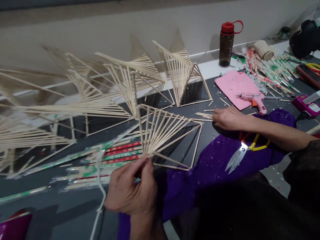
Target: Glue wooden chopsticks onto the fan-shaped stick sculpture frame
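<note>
My left hand (133, 186) pinches the near lower corner of a fan-shaped frame of thin wooden sticks (162, 136), where many sticks meet. The frame stands tilted on the dark table, its triangular end pointing right. Farther right, my right hand (228, 118) has its fingers curled down over the ends of several loose wooden sticks (203, 115) lying on the table; its fingertips are partly hidden. Below that forearm, scissors (241, 153) with red and yellow handles lie on a purple cloth (182, 190). A pink glue gun (255, 100) rests partly on a pink sheet (233, 86).
Several similar stick frames (180, 73) stand at the back and left. Wrapped chopsticks (120, 151) lie behind my left hand, beside a white cable (100, 180). A dark bottle with red lid (226, 45), a wrapper pile (270, 71) and a purple device (307, 106) are at right.
</note>
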Action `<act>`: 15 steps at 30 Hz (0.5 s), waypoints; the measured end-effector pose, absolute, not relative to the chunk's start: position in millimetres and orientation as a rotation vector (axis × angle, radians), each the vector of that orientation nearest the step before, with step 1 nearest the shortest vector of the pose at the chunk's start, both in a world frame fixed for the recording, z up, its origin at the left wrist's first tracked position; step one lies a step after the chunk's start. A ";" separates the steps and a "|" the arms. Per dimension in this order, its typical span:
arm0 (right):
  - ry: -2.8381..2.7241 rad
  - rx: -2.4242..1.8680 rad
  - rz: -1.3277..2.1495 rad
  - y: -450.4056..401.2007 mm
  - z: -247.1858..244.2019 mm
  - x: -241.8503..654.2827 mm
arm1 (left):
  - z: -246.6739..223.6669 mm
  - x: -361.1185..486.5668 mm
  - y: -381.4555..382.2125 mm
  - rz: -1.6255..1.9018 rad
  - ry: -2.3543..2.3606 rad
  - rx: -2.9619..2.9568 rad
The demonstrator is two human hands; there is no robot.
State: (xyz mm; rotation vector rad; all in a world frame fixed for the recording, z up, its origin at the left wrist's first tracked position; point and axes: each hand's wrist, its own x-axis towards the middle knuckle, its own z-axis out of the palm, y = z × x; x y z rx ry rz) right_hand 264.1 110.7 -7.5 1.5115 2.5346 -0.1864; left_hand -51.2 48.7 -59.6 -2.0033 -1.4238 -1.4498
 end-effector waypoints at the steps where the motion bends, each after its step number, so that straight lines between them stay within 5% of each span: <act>1: 2.530 1.507 -0.154 112.2 -11.6 260.5 | -59.8 -51.2 48.5 -1.452 -1.432 -2.001; 15: 2.417 1.793 -0.062 120.8 -21.4 273.9 | -56.5 -47.8 43.4 -1.466 -1.620 -1.958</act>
